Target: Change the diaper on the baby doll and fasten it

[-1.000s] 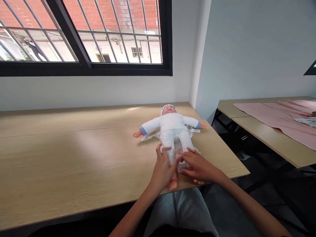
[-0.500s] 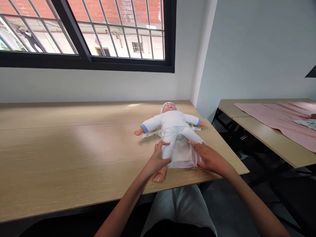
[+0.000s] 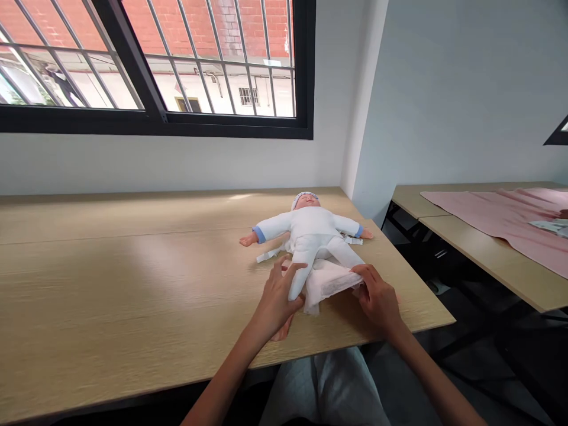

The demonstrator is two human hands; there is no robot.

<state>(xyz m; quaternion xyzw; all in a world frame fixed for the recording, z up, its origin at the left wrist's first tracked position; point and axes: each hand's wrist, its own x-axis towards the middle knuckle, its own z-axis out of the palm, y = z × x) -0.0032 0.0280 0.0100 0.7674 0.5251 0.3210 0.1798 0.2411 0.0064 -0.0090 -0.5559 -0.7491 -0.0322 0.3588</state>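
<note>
A baby doll [image 3: 310, 222] in white clothes with blue cuffs and a cap lies on its back, arms spread, head toward the wall. Beneath its hips and between its legs is a white diaper [image 3: 326, 284], with its side tabs [image 3: 268, 254] spread out. My left hand [image 3: 279, 290] is curled around the doll's lower leg on the left, thumb on one side and fingers on the other. The front edge of the diaper is pinched in my right hand [image 3: 375, 293] and lifted off the tabletop. My right hand largely hides the doll's other foot.
The doll lies near the right front corner of a wooden table [image 3: 133, 296]. Beyond a gap on the right, a second table [image 3: 483, 236] carries a pink cloth [image 3: 497, 216]. A barred window [image 3: 213, 71] is above the table.
My right hand has taken hold of the diaper's front edge and raised it, so the diaper no longer lies flat. My left hand stays at the doll's leg.
</note>
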